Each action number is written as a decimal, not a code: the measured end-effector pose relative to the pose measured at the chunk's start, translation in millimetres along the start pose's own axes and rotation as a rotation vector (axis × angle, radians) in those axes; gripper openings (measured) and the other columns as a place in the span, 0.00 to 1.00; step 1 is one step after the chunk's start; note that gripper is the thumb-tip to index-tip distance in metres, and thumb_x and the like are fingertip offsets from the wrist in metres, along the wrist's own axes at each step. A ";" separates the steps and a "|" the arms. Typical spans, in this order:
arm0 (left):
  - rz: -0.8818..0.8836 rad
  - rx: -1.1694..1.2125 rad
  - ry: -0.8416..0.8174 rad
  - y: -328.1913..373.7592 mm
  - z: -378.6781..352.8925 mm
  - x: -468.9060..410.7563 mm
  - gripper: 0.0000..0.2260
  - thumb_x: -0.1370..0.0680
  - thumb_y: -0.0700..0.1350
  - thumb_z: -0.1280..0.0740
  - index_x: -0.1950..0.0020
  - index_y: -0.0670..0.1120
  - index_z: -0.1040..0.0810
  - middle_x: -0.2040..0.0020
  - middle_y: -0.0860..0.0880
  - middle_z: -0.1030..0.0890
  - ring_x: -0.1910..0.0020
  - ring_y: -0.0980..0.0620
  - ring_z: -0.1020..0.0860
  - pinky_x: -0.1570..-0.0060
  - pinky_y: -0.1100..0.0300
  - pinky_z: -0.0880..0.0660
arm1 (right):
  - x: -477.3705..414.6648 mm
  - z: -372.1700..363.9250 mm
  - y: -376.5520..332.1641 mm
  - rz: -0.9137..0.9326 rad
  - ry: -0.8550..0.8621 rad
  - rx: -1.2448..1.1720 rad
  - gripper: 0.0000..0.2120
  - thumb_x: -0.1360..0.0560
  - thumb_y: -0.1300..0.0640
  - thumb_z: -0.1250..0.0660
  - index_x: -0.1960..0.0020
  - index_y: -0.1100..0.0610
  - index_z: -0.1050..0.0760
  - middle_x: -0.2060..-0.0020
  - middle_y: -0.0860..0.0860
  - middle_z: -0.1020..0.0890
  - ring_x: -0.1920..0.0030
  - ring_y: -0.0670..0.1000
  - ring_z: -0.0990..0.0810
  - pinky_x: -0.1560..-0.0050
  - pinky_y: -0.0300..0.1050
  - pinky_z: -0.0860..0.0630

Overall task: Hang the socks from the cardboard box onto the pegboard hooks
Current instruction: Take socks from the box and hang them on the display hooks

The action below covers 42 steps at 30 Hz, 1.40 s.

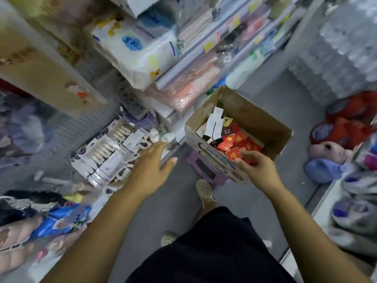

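Purple stool (206, 170) on grey floor (271, 111) — plush slippers (326, 160) heaped right; tissue packs (140, 52) stacked far left.

The box (251, 117), brown cardboard with a white printed front, stands open, its near rim under the right fingers (243, 163). Red-labelled socks (234, 142) fill it just beyond those fingertips, with white and black pairs further back. The grey pegboard (67, 129) lies left of the left fingers (157, 147).
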<state>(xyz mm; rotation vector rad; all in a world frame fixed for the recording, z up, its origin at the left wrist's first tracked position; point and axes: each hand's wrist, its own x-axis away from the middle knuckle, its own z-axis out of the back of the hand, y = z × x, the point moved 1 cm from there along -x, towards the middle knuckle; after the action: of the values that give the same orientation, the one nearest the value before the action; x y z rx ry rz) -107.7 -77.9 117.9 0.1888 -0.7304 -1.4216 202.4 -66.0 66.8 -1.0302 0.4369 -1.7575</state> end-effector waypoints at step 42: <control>0.393 0.135 -0.260 21.1 -128.0 -252.3 0.28 0.16 0.54 0.41 0.20 0.47 0.46 0.23 0.45 0.41 0.24 0.47 0.41 0.39 0.60 0.44 | -335.6 -118.3 57.6 -0.482 0.042 -0.550 0.09 0.25 0.54 0.25 0.54 0.55 0.24 0.54 0.50 0.18 0.48 0.52 0.18 0.47 0.46 0.23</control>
<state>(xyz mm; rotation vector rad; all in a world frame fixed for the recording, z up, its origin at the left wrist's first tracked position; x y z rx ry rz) -12.2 124.1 -56.9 -0.0379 -1.0178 -1.0318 183.0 188.2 -187.9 -1.5872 0.7760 -2.1436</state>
